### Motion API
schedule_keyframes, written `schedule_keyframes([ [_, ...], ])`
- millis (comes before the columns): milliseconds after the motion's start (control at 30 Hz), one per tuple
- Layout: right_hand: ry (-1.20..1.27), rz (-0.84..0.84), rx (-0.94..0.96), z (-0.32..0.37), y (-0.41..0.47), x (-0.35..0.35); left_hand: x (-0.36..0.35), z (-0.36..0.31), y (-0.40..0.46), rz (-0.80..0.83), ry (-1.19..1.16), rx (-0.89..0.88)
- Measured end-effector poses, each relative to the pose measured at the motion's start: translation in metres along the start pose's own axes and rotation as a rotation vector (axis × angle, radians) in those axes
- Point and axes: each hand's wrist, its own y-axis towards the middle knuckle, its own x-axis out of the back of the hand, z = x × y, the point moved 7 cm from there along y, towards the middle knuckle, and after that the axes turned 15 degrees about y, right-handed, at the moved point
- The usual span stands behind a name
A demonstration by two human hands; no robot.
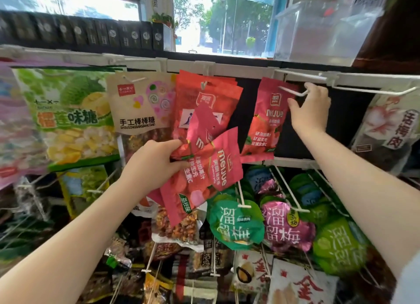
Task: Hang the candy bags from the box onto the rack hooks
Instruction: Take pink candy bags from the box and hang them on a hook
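1. Rail (250,70): a white bar running across the rack below the window; it serves as the landmark for all positions given here.
2. Hook (293,91): a white wire prong projecting from the rail, right of its middle, with its upturned tip toward the viewer.
3. Right hand (311,108): raised just below the rail, fingers curled at the hook's tip and thumb extended toward the hung bag; it grips the hook's end.
4. Hung bag (266,119): one red candy bag on that hook, hanging below the rail, its upper right corner beside the right thumb.
5. Left hand (156,165): well below the rail, left of its middle, clenched on a bunch of red bags.
6. Held bags (204,167): several red candy bags fanned out and tilted, pinched at their lower left edge; they overlap the stack behind.
7. Stack (211,94): red bags of the same kind on a hook under the rail's middle.
8. Tan bag (141,103): hangs under the rail, left of the stack.
9. Green bag (68,117): hangs further left along the rail.
10. Round packets (236,224): green and purple, on hooks far below the rail.
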Motion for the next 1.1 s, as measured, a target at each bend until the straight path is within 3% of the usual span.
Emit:
schedule_keyframes([
  [67, 0.109, 0.031, 0.07, 0.011, -0.029, 0.003, 0.003, 0.004, -0.007, -0.02, -0.055, -0.006],
  [167, 0.248, 0.329, 0.139, 0.037, -0.073, -0.014, 0.01, 0.011, -0.019, -0.048, -0.134, 0.006],
  [300, 0.45, 0.68, -0.065, 0.053, -0.118, -0.039, 0.022, 0.014, -0.03, -0.118, -0.265, 0.03],
  [467, 0.417, 0.448, -0.123, 0.048, -0.116, -0.021, 0.031, 0.009, -0.031, -0.209, -0.343, 0.057],
  [667, 0.551, 0.472, -0.347, 0.028, -0.112, -0.004, 0.025, -0.017, -0.025, -0.185, -0.447, 0.009],
  [767, 0.637, 0.378, -0.315, 0.032, -0.098, 0.018, 0.016, -0.026, -0.015, -0.149, -0.365, -0.011],
  [933, 0.607, 0.289, -0.189, 0.046, -0.065, 0.051, -0.013, -0.048, -0.005, 0.043, -0.226, -0.125],
  [1100, 0.632, 0.234, -0.15, 0.048, -0.039, 0.066, -0.011, -0.069, 0.011, -0.034, -0.196, -0.217],
])
